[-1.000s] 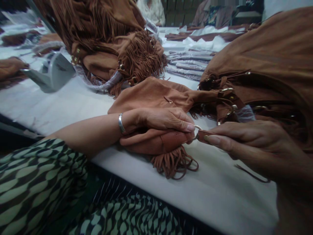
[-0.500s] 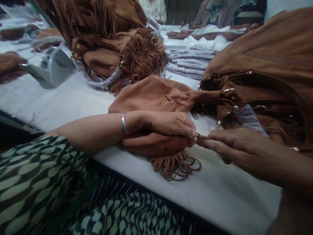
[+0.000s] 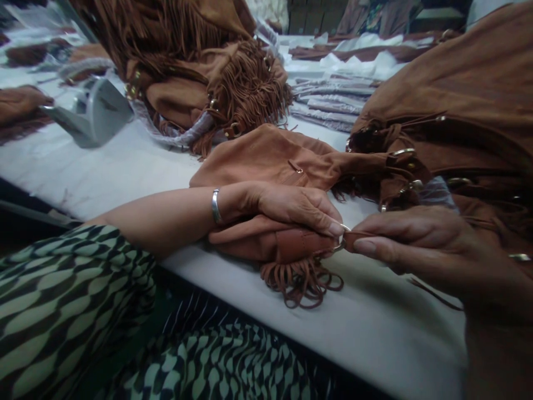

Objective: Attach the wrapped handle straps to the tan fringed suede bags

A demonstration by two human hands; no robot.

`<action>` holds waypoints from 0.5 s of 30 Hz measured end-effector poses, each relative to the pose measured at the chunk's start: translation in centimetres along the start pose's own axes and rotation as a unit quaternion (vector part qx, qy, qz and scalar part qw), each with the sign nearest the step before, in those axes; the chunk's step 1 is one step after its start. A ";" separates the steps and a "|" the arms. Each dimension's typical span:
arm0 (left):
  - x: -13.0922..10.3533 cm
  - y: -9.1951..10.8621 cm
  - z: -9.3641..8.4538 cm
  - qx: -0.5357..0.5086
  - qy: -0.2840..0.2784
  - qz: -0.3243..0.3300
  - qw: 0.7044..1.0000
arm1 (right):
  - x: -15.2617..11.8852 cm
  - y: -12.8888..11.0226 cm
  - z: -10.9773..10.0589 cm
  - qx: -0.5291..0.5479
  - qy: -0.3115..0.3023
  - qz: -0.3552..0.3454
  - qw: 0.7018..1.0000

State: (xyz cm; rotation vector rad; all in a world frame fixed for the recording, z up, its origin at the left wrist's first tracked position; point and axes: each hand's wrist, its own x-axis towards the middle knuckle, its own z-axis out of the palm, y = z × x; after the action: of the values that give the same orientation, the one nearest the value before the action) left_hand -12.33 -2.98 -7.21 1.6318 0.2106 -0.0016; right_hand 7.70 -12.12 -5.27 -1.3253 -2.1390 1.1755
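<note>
A white bench (image 3: 125,172) carries heaps of tan fringed suede bags (image 3: 208,72). At its near edge one small bag (image 3: 270,239) lies under the left hand (image 3: 287,208), which is closed over it. The right hand (image 3: 416,244) pinches a strap tab (image 3: 353,240) at the metal ring (image 3: 341,238). The step looks like joining strap to ring; next calls for steady, fine threading.

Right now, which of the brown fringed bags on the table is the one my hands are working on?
The small bag at the table's near edge: the left hand presses on it, the right hand pinches its strap tab. The others lie untouched.
</note>
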 end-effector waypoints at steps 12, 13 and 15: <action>-0.3 -0.7 1.2 -0.252 -0.108 -0.105 0.956 | 1.1 1.7 1.5 0.341 -0.085 0.065 0.934; -0.4 -0.6 1.0 -0.236 -0.088 -0.098 0.963 | 1.2 1.8 1.5 0.350 -0.067 0.067 0.932; -0.6 0.3 0.6 -0.166 -0.040 -0.085 0.982 | 1.1 1.7 1.4 0.354 -0.030 0.077 0.931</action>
State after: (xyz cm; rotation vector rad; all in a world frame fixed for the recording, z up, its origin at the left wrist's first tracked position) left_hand -12.86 -3.65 -6.91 1.2752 0.2734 -0.1549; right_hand 7.21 -11.43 -7.60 -1.1221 -1.4142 1.8339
